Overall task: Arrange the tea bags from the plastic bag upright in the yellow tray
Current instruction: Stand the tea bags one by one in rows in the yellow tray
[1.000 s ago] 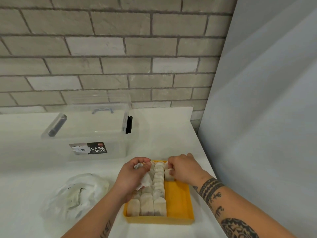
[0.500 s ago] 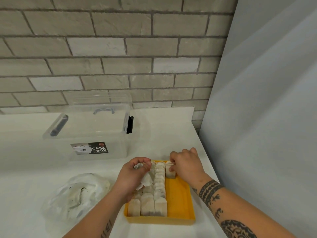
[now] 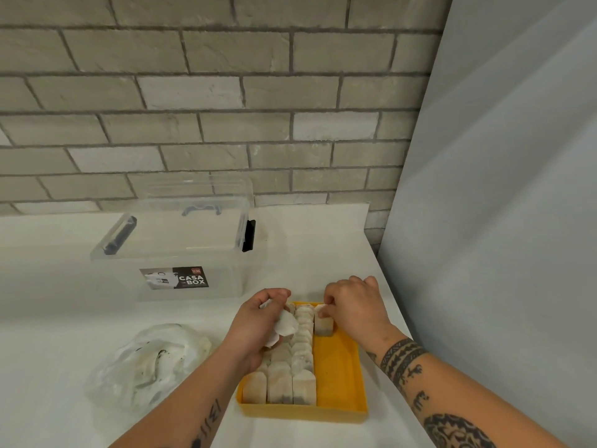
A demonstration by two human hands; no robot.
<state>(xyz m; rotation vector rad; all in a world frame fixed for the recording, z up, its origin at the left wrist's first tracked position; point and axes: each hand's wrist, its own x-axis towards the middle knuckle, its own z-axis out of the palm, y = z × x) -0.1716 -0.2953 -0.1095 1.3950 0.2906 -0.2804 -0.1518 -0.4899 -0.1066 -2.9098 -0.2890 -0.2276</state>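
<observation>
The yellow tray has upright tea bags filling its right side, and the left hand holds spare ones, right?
No. The head view shows the upright tea bags filling the left side of the yellow tray; its right side is mostly bare. The left hand does hold spare ones.

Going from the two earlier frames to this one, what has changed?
Very little. The right hand, pinching the top of an upright tea bag, eased it slightly toward the far end of the yellow tray. Nothing was let go. The left hand still holds spare tea bags; the plastic bag and clear box stayed put.
</observation>
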